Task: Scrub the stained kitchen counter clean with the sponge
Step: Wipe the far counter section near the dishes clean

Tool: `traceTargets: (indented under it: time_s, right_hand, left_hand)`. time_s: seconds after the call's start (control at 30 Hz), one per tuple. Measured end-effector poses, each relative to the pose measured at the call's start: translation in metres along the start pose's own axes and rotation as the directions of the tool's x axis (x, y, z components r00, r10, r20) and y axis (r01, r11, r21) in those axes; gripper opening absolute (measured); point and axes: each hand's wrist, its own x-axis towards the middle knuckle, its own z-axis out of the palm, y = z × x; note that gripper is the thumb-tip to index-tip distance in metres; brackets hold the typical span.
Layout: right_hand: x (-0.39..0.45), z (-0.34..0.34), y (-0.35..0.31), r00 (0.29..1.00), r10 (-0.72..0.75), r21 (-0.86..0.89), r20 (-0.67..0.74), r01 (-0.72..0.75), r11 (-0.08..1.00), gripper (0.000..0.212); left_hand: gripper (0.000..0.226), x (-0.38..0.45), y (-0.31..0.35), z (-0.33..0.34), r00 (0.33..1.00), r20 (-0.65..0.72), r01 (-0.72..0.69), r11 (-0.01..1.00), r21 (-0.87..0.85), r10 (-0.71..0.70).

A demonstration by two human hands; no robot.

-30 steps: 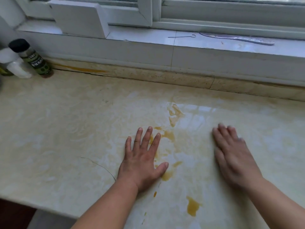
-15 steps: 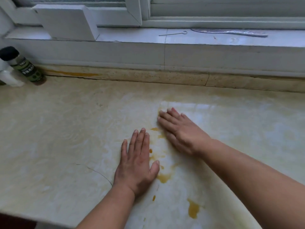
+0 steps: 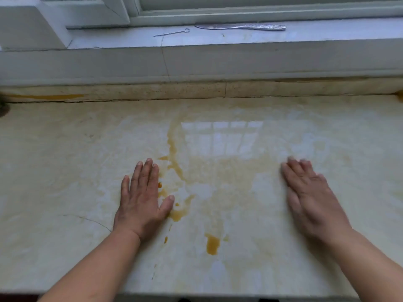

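marble counter (image 3: 65, 171) smeared orange, left hand (image 3: 141, 200) flat as before, right hand (image 3: 309, 199) flat, swept back rightward

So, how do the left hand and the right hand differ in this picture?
The left hand is sharp in the picture, while the right hand is blurred. The left hand lies beside the thick orange stains, its thumb next to one; the right hand lies on a paler, smeared part of the counter. The left hand's thumb is spread out; the right hand's thumb cannot be made out. Both lie palm down with straight fingers, and no sponge is visible.
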Motion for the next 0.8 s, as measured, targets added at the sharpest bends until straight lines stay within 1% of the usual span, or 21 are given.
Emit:
traceTargets:
  time_s: [0.07,0.13,0.2,0.27,0.3,0.33,0.4,0.43,0.5,0.53,0.6,0.63,0.67,0.7,0.77,0.8]
  right_hand:
    - [-0.01,-0.015,0.043,0.98,0.198,-0.006,-0.022,-0.198,0.98,0.066]
    - [-0.012,-0.02,0.058,0.96,0.275,-0.007,-0.048,-0.276,0.961,0.072]
    - [-0.003,-0.013,0.044,0.941,0.327,0.006,-0.087,-0.327,0.945,0.077]
    - [0.015,-0.005,0.011,0.918,0.386,0.063,-0.095,-0.381,0.922,0.079]
    - [0.027,-0.002,-0.011,0.929,0.359,0.087,-0.092,-0.351,0.932,0.078]
    - [0.038,0.002,-0.038,0.955,0.285,0.098,-0.083,-0.276,0.956,0.075]
    - [0.057,0.014,-0.097,0.997,0.066,0.094,-0.037,-0.062,0.994,0.067]
    - [0.063,0.02,-0.126,0.999,-0.051,0.086,-0.007,0.051,0.995,0.066]
    - [0.069,0.025,-0.164,0.964,-0.262,0.059,0.038,0.26,0.964,0.066]
    - [0.072,0.025,-0.169,0.939,-0.341,0.037,0.054,0.339,0.94,0.066]
    - [0.081,0.018,-0.15,0.905,-0.42,-0.002,0.063,0.421,0.907,0.065]
    - [0.087,0.013,-0.13,0.908,-0.415,-0.008,0.058,0.416,0.909,0.065]
    - [0.091,0.006,-0.106,0.927,-0.373,-0.001,0.049,0.373,0.928,0.065]
    - [0.095,-0.003,-0.077,0.954,-0.298,0.012,0.029,0.298,0.955,0.064]
    - [0.097,-0.023,-0.011,0.996,-0.08,0.013,-0.045,0.081,0.997,0.066]
    - [0.095,-0.035,0.023,0.996,0.043,0.007,-0.083,-0.042,0.999,0.069]
  left_hand:
    - [0.1,0.0,0.001,0.0,1.0,0.001,0.0,1.0,-0.002,0.0]
    - [0.1,0.0,0.003,-0.001,1.0,-0.003,-0.001,1.0,0.0,0.001]
    - [0.1,-0.001,0.001,0.0,1.0,-0.007,0.0,1.0,0.002,0.0]
    - [0.099,-0.001,0.002,0.001,1.0,-0.015,0.001,1.0,0.0,-0.001]
    - [0.099,0.0,0.002,0.001,1.0,-0.022,-0.001,1.0,-0.002,0.001]
    - [0.098,0.0,0.002,0.001,1.0,-0.027,-0.006,1.0,-0.007,0.006]
    - [0.098,0.001,0.001,0.001,0.999,-0.031,-0.01,1.0,-0.015,0.009]
    - [0.098,0.0,0.0,0.002,1.0,-0.026,-0.01,1.0,-0.011,0.009]
    - [0.097,0.0,-0.001,0.002,0.999,-0.032,-0.015,1.0,-0.012,0.015]
    - [0.097,-0.001,-0.001,0.002,0.999,-0.041,-0.018,1.0,-0.016,0.017]
    - [0.097,-0.001,-0.001,0.002,0.999,-0.045,-0.016,1.0,-0.019,0.015]
    - [0.097,-0.001,-0.001,0.002,0.999,-0.047,-0.018,1.0,-0.02,0.017]
    - [0.096,-0.001,-0.001,0.003,0.998,-0.05,-0.024,1.0,-0.02,0.023]
    - [0.096,-0.001,-0.002,0.003,0.998,-0.056,-0.027,0.999,-0.019,0.026]
    - [0.095,0.0,-0.003,0.005,0.998,-0.061,-0.031,0.999,-0.01,0.03]
    - [0.095,0.0,-0.003,0.006,0.997,-0.064,-0.035,0.999,-0.004,0.035]
